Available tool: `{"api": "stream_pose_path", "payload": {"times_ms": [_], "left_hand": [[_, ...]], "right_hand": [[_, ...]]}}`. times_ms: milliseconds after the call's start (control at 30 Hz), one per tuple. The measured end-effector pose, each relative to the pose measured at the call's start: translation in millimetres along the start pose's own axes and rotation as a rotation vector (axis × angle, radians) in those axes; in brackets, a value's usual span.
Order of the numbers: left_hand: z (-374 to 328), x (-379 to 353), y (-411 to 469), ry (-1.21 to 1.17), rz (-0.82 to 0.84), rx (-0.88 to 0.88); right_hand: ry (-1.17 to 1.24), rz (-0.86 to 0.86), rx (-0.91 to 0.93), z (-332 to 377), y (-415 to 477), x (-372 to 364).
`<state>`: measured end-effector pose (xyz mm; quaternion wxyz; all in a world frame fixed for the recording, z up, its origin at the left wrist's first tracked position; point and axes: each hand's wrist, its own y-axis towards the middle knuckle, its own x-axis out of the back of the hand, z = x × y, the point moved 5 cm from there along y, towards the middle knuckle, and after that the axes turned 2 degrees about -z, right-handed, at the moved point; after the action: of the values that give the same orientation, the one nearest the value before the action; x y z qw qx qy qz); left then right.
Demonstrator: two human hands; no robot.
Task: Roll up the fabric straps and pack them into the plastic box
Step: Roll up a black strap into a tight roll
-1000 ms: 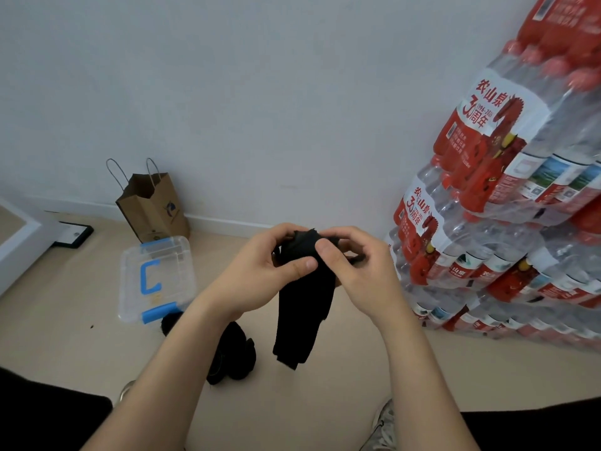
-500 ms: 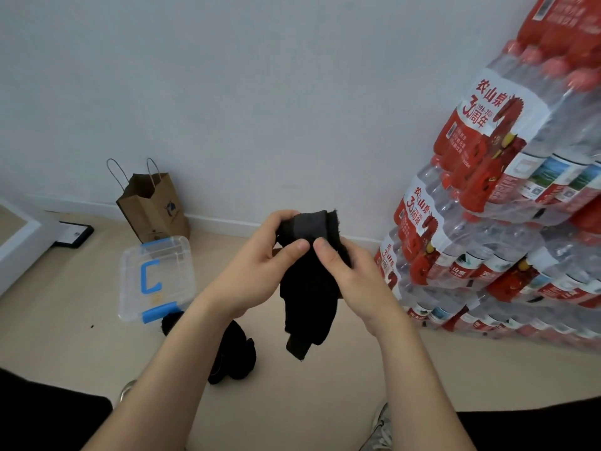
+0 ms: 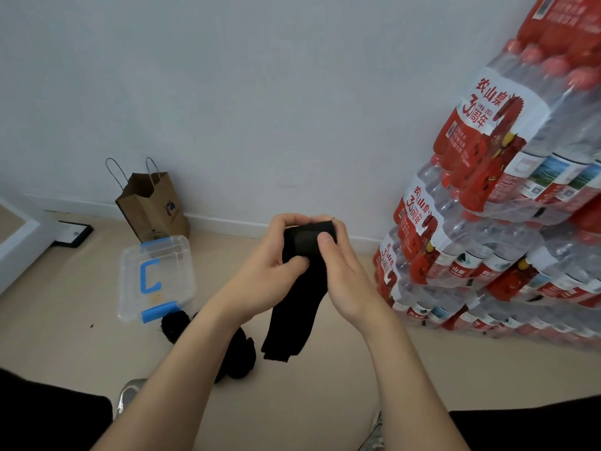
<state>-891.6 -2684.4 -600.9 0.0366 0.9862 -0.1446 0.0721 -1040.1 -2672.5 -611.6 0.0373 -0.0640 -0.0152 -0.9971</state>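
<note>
A black fabric strap (image 3: pixel 294 317) hangs in front of me, its top end wound into a small roll held between both hands. My left hand (image 3: pixel 260 275) grips the roll from the left, thumb pressed on the fabric. My right hand (image 3: pixel 344 275) pinches it from the right, thumb on top. The free tail dangles below. More black straps (image 3: pixel 239 356) lie heaped on the floor, partly behind my left forearm. The clear plastic box (image 3: pixel 130 278) with blue handle and latch sits on the floor to the left, lid closed.
A brown paper bag (image 3: pixel 153 209) stands against the wall behind the box. Stacked packs of water bottles (image 3: pixel 507 222) fill the right side. A white frame (image 3: pixel 19 236) and a dark flat object (image 3: pixel 73 234) lie far left. My shoes (image 3: pixel 128 397) show below.
The roll at the strap's top has been turned further between my fingers, both hands shifted slightly, and the hanging tail swung a little.
</note>
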Motion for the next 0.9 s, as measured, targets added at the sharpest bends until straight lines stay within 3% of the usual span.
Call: {"api": "stream_pose_path", "payload": {"times_ms": [167, 333, 533, 700, 900], "left_hand": [[3.2, -1.2, -0.3, -0.018, -0.062, 0.061], [0.0, 3.2, 1.7, -0.076, -0.108, -0.037], [15.0, 2.5, 4.1, -0.262, -0.189, 0.039], [28.0, -5.5, 1.2, -0.351, 0.055, 0.19], [29.8, 8.0, 2.1, -0.137, -0.064, 0.087]], "right_hand": [[-0.034, 0.068, -0.038, -5.7, -3.3, -9.5], [-0.006, -0.047, 0.025, -4.2, 0.9, -1.7], [-0.107, -0.031, 0.029, -2.0, 1.2, 9.1], [-0.081, -0.016, 0.025, -2.1, -2.2, 9.4], [0.053, 0.019, -0.324, -23.2, -5.0, 18.1]]}}
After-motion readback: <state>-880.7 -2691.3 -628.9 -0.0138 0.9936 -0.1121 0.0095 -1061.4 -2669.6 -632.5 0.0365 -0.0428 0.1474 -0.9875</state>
